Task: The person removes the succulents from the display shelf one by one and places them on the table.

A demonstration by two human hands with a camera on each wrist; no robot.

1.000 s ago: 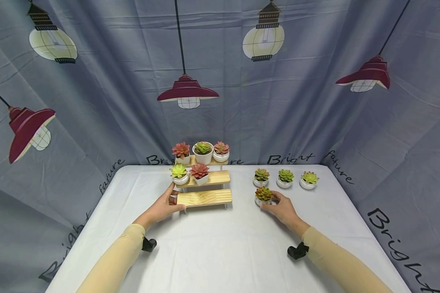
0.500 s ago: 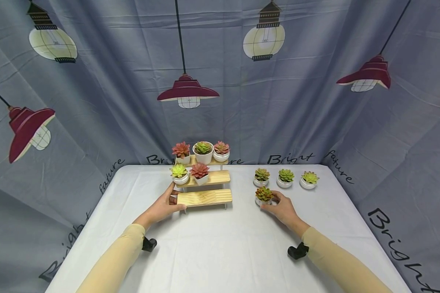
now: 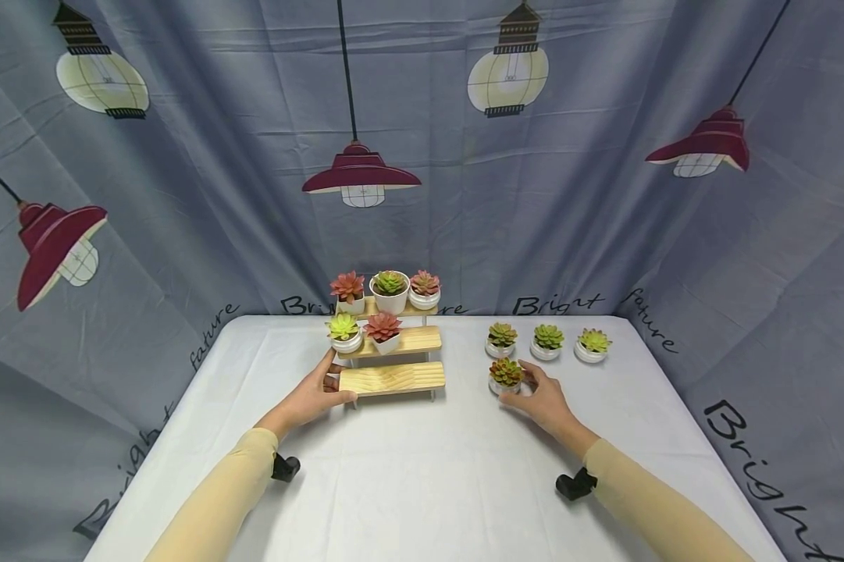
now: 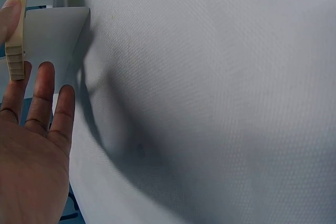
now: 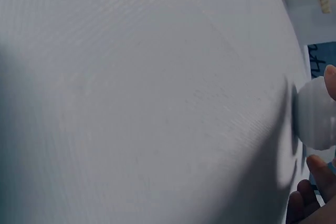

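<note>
My left hand (image 3: 314, 398) holds the left end of a three-step wooden plant stand (image 3: 392, 379), its thumb at the lowest board's front. In the left wrist view the thumb lies against the board (image 4: 19, 35), with straight fingers (image 4: 44, 85) by its end. Around a red-green potted succulent (image 3: 506, 373) on the table, my right hand (image 3: 544, 400) has its thumb and fingers spread. The right wrist view shows the thumb overlapping the white pot (image 5: 315, 114) and the fingers (image 5: 317, 169) slightly apart from it.
On the stand's middle board are a yellow-green succulent (image 3: 343, 332) and a red succulent (image 3: 384, 331). Several more pots stand on its top board. Three green succulents, one of them central (image 3: 548, 341), line the back right of the white table (image 3: 422, 484). A curtain (image 3: 422, 242) hangs behind.
My right hand's fingers have parted a little around the red-green succulent, and its forearm has shifted slightly right. The left hand and the stand have stayed in place.
</note>
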